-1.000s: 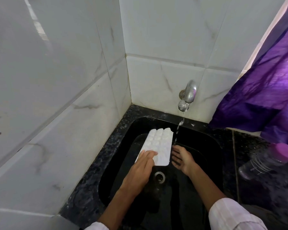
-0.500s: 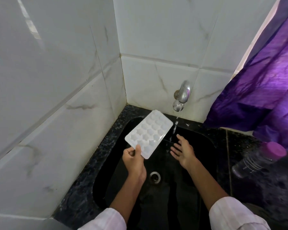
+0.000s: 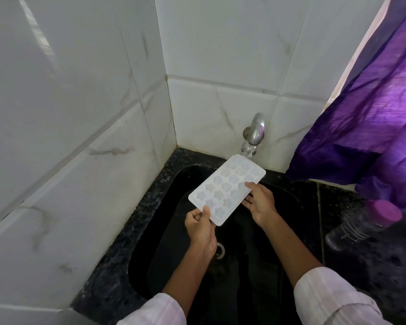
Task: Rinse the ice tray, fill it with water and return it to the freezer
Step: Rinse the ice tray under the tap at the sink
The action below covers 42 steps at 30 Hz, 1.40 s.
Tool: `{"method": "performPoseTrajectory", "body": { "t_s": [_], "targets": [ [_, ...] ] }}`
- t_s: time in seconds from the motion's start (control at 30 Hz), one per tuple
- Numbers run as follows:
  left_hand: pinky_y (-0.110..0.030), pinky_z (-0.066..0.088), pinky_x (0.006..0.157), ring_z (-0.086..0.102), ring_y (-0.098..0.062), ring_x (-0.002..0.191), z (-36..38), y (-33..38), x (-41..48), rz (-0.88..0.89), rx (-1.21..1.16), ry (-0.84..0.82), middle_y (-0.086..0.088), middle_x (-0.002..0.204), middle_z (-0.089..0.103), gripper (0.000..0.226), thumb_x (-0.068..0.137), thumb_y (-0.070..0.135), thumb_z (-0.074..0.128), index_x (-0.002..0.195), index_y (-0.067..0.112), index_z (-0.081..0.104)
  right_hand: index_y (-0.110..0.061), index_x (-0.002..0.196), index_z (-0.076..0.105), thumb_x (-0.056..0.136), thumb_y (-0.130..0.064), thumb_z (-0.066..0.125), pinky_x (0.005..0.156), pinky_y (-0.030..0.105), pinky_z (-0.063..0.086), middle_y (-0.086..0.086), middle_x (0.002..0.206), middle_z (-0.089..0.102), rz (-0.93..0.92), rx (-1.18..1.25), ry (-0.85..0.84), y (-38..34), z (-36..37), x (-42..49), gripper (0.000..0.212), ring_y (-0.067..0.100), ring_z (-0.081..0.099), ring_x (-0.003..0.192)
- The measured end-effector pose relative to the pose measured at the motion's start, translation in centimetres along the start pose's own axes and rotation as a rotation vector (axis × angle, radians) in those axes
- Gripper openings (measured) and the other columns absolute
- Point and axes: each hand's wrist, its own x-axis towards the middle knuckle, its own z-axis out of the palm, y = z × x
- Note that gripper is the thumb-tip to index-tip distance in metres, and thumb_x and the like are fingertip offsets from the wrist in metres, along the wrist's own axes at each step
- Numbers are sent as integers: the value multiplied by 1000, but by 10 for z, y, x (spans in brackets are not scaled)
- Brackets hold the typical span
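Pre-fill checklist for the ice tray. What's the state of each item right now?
1. Left hand grip on the near corner of the white plastic ice tray: ok, thumb on top.
2. Right hand grip on the tray's long edge: ok, thumb on top, fingers beneath.
3. Star-shaped cells facing up: ok.
4. Tray's far end at the spout of the chrome wall tap: ok.
5. Tray held over the black sink: ok.
6. Water running from the tap: cannot tell.

white ice tray (image 3: 225,188), star-shaped cells up, tilted, held above black sink (image 3: 150,242)
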Motion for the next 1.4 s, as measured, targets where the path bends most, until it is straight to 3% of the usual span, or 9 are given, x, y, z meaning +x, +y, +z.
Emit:
{"method": "performPoseTrajectory", "body": {
  "t_s": [0.17,0.3,0.47,0.57,0.73,0.97,1.07,1.27,1.4],
  "targets": [
    [-44,58,90,71,-26,99,-2,1,-4,34,62,-39,-17,109,69,8,100,2,55,106,2,51,-1,119,60,86,0,69,69,32,58,11,116,68,-43,-76,74,7,0,6,34,25,69,100],
    [-36,60,81,71,-23,98,-2,0,-5,52,100,-34,-17,109,68,7,99,4,56,104,3,51,-3,122,56,85,-3,72,75,37,59,10,119,66,-67,-129,148,10,0,11,40,25,68,100],
    [-34,60,78,72,-22,96,-4,0,-5,58,112,-31,-15,107,70,8,99,4,56,106,3,52,-6,121,59,85,3,69,81,42,59,8,113,67,-38,-126,97,6,-3,11,38,26,68,100],
    [-33,61,75,73,-20,93,-4,0,-6,59,114,-30,-13,105,70,9,99,5,57,106,2,52,-6,116,61,85,6,67,74,38,59,7,108,68,-32,-103,92,5,-4,11,34,24,68,94],
    [-32,60,76,73,-20,93,-2,0,-6,67,102,-26,-14,106,70,9,99,4,57,106,2,52,-8,110,62,86,2,66,68,35,57,5,103,68,-45,-112,116,6,2,12,26,20,68,88],
    [-45,57,92,71,-23,96,-6,5,-3,59,64,-8,-14,106,69,7,99,3,56,104,3,51,-4,107,62,86,8,63,73,38,57,8,102,68,-29,-135,48,4,11,13,25,23,67,87],
    [-44,57,92,72,-21,94,-7,4,-3,52,51,-3,-13,104,70,6,99,2,56,103,4,52,-3,104,63,83,11,60,66,35,56,8,99,68,-24,-141,54,2,13,12,25,22,66,84],
    [-36,59,83,72,-21,95,-8,3,-5,58,49,-6,-15,107,69,9,98,3,57,105,2,52,-3,107,63,85,6,63,73,38,57,8,100,68,-41,-159,94,3,15,11,24,20,66,84],
    [-38,59,84,72,-21,95,-9,5,-3,73,75,5,-15,107,69,9,98,4,58,105,3,53,-5,104,61,87,7,62,70,35,56,6,98,67,-41,-157,50,2,16,7,20,20,66,83]
  ]
}}
